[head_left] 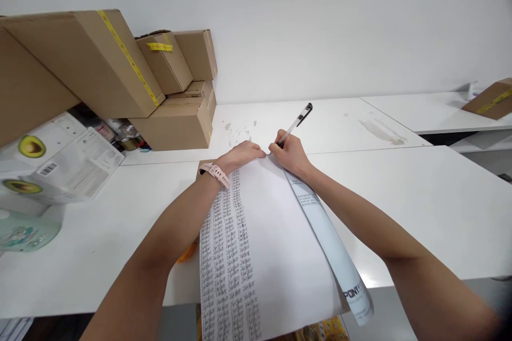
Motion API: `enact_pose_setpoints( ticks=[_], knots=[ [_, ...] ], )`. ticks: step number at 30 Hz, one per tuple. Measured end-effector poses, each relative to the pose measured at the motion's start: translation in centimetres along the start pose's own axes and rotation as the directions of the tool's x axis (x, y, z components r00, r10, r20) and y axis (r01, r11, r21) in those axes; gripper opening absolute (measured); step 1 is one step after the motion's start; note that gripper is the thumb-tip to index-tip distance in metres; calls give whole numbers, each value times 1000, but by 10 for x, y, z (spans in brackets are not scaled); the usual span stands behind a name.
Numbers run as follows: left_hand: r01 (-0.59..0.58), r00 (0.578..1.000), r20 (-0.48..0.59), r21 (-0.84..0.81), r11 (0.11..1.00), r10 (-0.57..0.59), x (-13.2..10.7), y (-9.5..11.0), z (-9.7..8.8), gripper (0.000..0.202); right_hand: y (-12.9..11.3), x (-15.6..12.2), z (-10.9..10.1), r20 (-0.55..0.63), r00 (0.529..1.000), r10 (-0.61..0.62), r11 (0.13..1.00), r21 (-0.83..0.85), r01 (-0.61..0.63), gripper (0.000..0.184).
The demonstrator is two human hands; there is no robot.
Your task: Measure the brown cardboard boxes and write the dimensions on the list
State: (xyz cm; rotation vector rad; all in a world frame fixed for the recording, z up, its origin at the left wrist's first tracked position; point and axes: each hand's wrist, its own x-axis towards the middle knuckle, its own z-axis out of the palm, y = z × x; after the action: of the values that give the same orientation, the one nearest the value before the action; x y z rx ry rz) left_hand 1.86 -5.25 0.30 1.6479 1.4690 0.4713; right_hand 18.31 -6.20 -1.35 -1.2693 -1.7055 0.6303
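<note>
My right hand (290,154) is closed around a pen (299,119) with a clear barrel and black cap, its tip down near the top of a sheet of paper (276,234). Lying flat across the sheet's upper left, my left hand (242,154) has its fingers stretched toward the pen tip and holds nothing. A pale pink watch band (216,175) circles the left wrist. Columns of repeated handwriting fill the sheet's left part; its middle is blank. Along the right side, under my right forearm, a light blue printed page (332,240) curls over, marked "PONY".
Cardboard boxes (176,125) are stacked at the back left against the wall. White boxes with avocado pictures (76,165) and a mint-green container (28,230) stand at the left. Another cardboard box (490,100) lies far right. The paper overhangs the white table's (420,213) front edge.
</note>
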Motion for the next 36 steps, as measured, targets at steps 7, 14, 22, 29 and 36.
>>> enact_pose_setpoints(
  ticks=[7, 14, 22, 29, 36],
  knots=[
    [7, 1000, -4, -3, 1000, -7, -1, 1, 0, 21, 0, 0, 1, -13, 1000, 22, 1000, 18, -21, 18],
    [10, 1000, -2, -1, 1000, -10, 0, 0, 0, 21, -1, 0, 0, 1, 1000, 22, 1000, 12, -22, 18],
    [1, 1000, -2, 5, 1000, -1, -1, 1, -1, 22, 1, -1, 0, -13, 1000, 24, 1000, 18, -24, 18],
    [1, 1000, -4, 6, 1000, -1, 0, -2, -1, 21, 0, 0, 0, -13, 1000, 22, 1000, 4, -22, 18],
    [-4, 1000, -9, 12, 1000, 4, 3, -3, 0, 19, 1, 0, 0, -44, 998, 42, 999, 10, -41, 17]
  ],
)
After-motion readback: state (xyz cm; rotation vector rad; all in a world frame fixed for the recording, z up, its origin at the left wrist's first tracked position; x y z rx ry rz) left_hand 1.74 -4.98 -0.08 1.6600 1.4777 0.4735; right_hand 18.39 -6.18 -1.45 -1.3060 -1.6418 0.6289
